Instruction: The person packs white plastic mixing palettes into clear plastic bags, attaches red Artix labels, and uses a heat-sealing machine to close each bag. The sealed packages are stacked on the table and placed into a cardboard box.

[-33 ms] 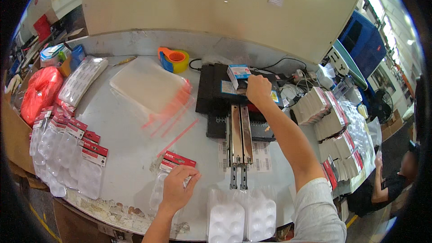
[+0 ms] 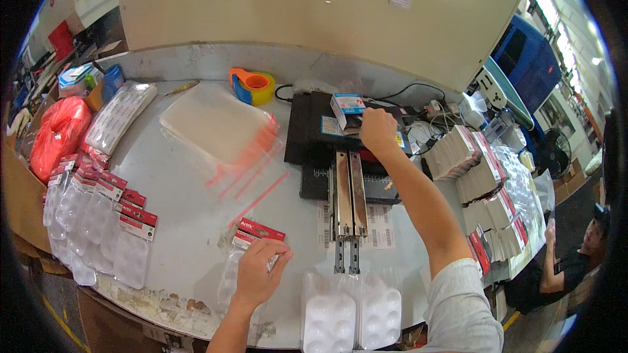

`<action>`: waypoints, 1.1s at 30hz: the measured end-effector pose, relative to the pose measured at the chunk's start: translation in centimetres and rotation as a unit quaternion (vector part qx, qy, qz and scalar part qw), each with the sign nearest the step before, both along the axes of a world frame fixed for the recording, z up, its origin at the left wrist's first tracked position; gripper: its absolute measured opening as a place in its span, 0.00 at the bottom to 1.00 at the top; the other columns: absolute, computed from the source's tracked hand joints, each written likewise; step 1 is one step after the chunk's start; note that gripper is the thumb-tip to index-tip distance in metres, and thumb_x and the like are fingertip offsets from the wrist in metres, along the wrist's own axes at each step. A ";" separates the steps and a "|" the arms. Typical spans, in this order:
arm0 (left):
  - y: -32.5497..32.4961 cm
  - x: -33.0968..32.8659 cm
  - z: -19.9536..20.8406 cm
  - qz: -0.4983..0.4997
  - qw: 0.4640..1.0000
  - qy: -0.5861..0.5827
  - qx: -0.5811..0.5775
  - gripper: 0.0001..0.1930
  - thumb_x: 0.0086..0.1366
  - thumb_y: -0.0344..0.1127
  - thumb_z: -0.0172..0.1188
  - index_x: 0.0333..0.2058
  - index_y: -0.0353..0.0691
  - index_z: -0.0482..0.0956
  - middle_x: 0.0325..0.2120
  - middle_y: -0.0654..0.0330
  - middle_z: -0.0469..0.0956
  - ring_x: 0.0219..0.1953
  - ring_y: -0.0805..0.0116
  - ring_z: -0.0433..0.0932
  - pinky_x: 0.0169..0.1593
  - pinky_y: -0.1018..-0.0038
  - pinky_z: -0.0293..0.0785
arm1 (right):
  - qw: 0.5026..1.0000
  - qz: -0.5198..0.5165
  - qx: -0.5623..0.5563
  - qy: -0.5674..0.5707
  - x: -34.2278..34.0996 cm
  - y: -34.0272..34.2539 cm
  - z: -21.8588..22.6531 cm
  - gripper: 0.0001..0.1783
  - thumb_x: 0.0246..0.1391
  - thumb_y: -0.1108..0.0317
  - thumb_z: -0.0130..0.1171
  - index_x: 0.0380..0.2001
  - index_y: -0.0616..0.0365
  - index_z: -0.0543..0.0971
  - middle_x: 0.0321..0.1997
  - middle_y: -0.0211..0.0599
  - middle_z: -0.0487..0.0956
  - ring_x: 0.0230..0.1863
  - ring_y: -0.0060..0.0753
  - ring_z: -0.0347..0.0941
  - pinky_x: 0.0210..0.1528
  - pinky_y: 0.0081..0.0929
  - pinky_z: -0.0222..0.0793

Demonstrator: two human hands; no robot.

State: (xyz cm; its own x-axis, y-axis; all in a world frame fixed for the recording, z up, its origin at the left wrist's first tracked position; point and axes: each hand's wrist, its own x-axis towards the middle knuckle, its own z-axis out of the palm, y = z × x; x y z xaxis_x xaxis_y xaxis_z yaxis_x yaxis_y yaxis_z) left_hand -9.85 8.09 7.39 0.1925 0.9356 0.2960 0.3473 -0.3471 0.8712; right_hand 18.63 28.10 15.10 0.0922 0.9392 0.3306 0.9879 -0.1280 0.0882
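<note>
My left hand (image 2: 258,273) rests low on the table, thumb and fingers pinched together; what lies between them is too small to make out. It partly covers a clear bag holding a white tray with round wells, topped by a red and white header card (image 2: 258,231). My right hand (image 2: 379,131) is closed on top of a black machine (image 2: 303,127), beside a small blue and white box (image 2: 348,106). Whatever its fingers grip is hidden. Two metal rails (image 2: 350,196) stick out from the machine towards me. Two bagged white trays (image 2: 328,320) lie at their near end.
Finished-looking card-topped packs (image 2: 134,248) overlap at left, near a red plastic bundle (image 2: 61,136). Clear bags with red edges (image 2: 219,127) lie behind my left hand. Tape in a dispenser (image 2: 254,85) stands at the back. Stacked cards (image 2: 481,170) fill the right side; a co-worker (image 2: 569,274) is beyond.
</note>
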 end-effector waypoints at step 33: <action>-7.3 3.1 3.1 -0.085 0.872 -0.339 -0.344 0.05 0.59 0.27 0.62 0.34 0.33 0.78 0.28 0.59 0.81 0.27 0.79 0.78 0.22 0.85 0.70 | 0.613 0.171 -0.165 0.753 -5.5 -33.0 -0.2 0.11 0.55 0.77 0.55 0.42 0.67 0.79 0.31 0.43 0.80 0.28 0.29 0.80 0.25 0.17 0.72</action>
